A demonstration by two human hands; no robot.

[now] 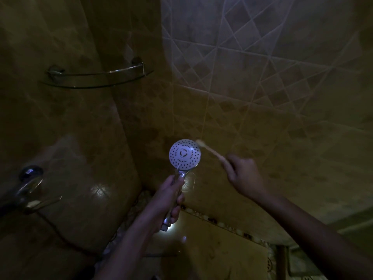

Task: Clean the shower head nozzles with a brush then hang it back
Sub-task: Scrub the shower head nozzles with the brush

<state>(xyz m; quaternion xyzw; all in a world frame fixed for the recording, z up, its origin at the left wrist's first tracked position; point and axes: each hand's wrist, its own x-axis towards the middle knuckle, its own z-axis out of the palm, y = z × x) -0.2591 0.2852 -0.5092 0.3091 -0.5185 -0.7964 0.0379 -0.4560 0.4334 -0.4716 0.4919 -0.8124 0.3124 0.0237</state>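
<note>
Fingers of the left hand wrap the shower head handle, nozzles upturned so the brush, jutting beyond the gripping right hand fingers, reaches them.

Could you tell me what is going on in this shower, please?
A person is cleaning a shower head in a tiled shower corner. The left hand grips its handle, nozzle face toward the camera. The right hand holds a brush, blurred, its tip at the face's upper right edge. It is not yet hung back.
</note>
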